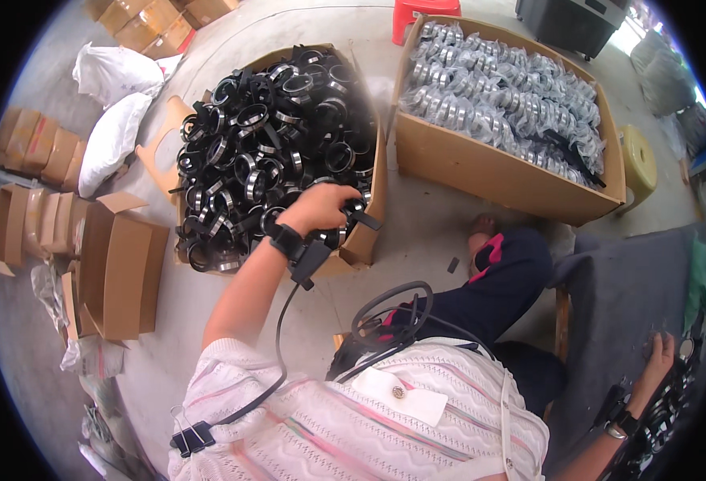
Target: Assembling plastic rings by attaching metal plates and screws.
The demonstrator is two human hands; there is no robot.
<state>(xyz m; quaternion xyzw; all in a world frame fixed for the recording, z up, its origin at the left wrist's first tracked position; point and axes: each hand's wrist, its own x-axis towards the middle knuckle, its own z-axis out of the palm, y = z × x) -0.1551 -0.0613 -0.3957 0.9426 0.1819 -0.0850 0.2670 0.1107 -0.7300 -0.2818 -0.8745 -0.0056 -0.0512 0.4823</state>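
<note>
Beneath the left fingers: a loose heap of black-and-silver rings (253, 116), jumbled at every angle, probably tipped in rather than laid; the walls of their open carton (379, 164) keep the heap together.

Left hand (314, 208): reaches over the near right corner of that heap, fingers bent downward and close together; I cannot tell whether they pinch a ring. A black strip (365, 220) juts out just beyond the fingertips, by the carton's edge.

Behind the left fingers, on the wrist: a black band with a small box (311, 260), its cable (281, 341) led back toward the shoulder, likely to keep it off the fingers.

Right hand (657, 365): low over the grey cloth (609, 297), fingers partly curled; whether they grip anything is too small to tell. The cloth perhaps shields the metal from scratches.

Beside the right fingers: more rings (661, 421), spread within easy reach.

Ahead and right of the left fingers: wrapped rings (497, 76) in rows inside a second carton (481, 172), bagged presumably against rubbing.
</note>
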